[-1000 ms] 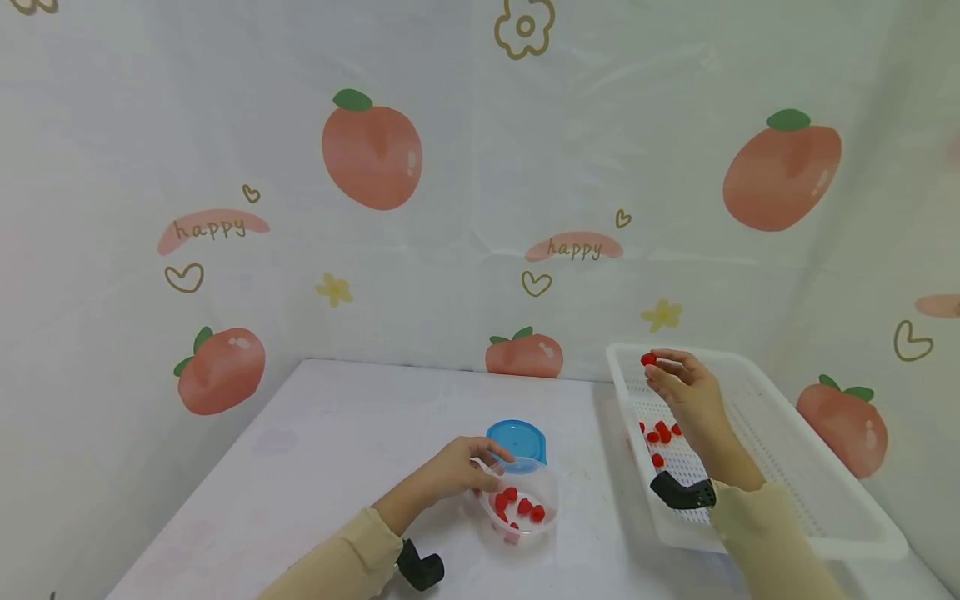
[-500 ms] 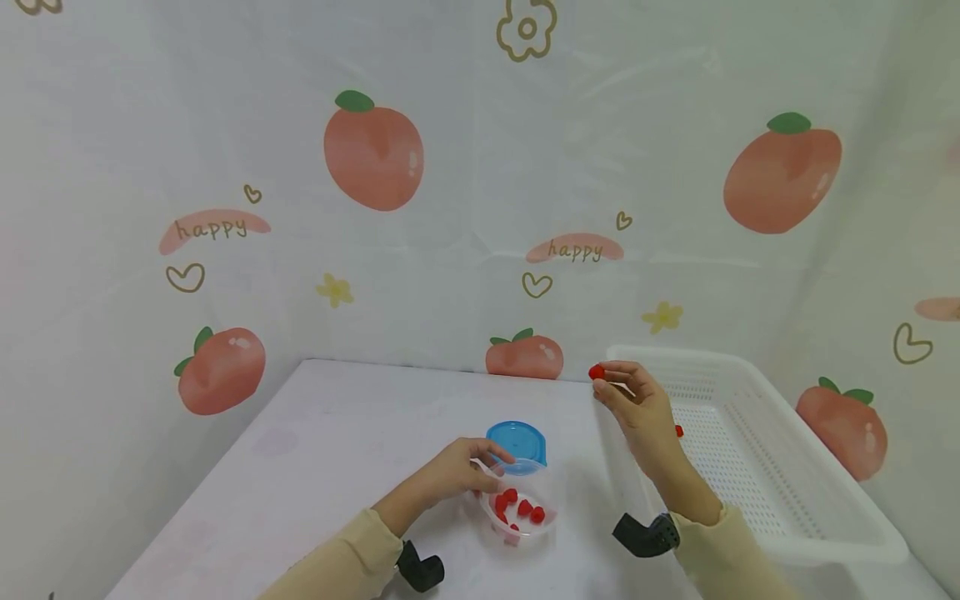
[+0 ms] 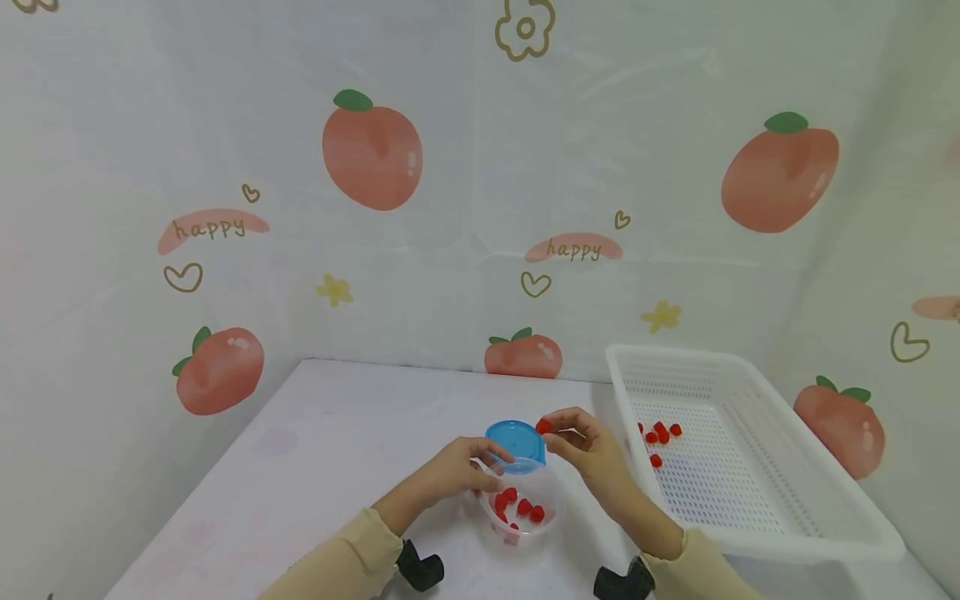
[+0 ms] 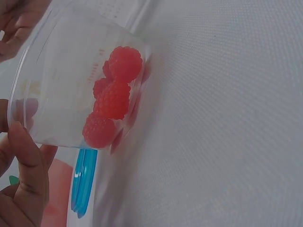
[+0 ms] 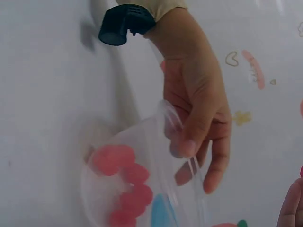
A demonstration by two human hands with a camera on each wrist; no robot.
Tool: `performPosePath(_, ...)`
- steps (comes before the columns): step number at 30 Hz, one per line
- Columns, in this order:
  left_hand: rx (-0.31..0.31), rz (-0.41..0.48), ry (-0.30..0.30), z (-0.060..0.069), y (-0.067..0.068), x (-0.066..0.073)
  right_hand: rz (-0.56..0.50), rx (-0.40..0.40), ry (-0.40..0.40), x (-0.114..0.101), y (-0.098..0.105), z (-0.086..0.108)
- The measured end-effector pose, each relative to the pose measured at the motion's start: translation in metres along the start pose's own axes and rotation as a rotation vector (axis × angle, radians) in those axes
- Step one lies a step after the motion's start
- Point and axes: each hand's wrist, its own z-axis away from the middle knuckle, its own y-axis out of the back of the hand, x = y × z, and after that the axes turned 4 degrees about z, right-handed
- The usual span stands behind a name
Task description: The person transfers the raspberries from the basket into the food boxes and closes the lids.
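My left hand (image 3: 453, 468) holds the rim of a clear round plastic tub (image 3: 553, 492), thumb and fingers on either side of the wall. Several red raspberries (image 4: 113, 99) lie on the tub's bottom, as the left wrist view shows up close. Between thumb and fingertips my right hand (image 3: 592, 454) pinches one raspberry (image 3: 543, 427), up above the tub's far right side. Behind the tub, a blue round lid (image 3: 513, 437) lies on the table, partly covered by my left fingers. At the right wrist view's edge only the right fingertips (image 5: 291, 203) show.
To the right stands a white perforated basket (image 3: 810, 442) with several raspberries (image 3: 660, 433) near its left wall. A white table (image 3: 360, 425) carries everything. Behind it hangs a pale curtain (image 3: 450, 283) printed with fruit.
My right hand has moved left and down from over the basket to the tub, carrying the raspberry. The left hand and tub have stayed in place.
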Motion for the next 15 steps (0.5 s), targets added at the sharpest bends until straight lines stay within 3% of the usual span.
performPosePath(9, -0.016, -0.005, -0.020, 0.003, 0.001, 0.003, 0.033, -0.082, -0.125, 0.014, -0.007, 0.012)
performPosePath(15, -0.014, -0.006, -0.023, 0.003, 0.001, 0.003, 0.046, -0.133, -0.164, 0.022, -0.008, 0.017)
